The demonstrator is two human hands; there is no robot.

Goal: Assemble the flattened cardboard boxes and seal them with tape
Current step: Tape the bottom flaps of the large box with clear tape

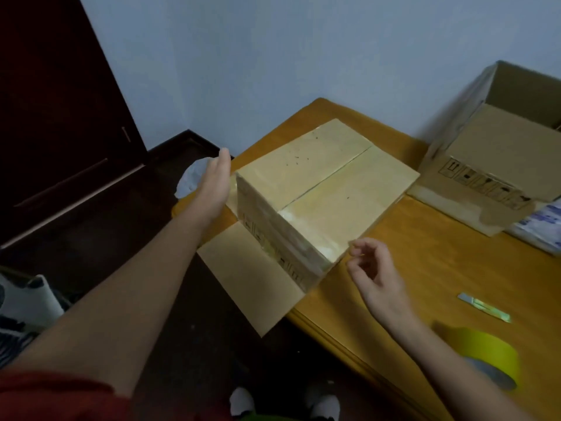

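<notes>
The cardboard box [321,189] sits at the left corner of the surface [440,268], its top seam already taped. One loose flap [252,278] juts out over the near edge. The left hand [212,186] is flat and spread beside the box's left side; contact is unclear. The right hand [379,278] hovers just off the near corner with its fingers loosely curled, apparently holding nothing. With neither hand gripping, a push from the left could skate the box across the surface. Catching the overhanging flap could tip the box off. The tape roll [485,354] also lies close to the near edge.
</notes>
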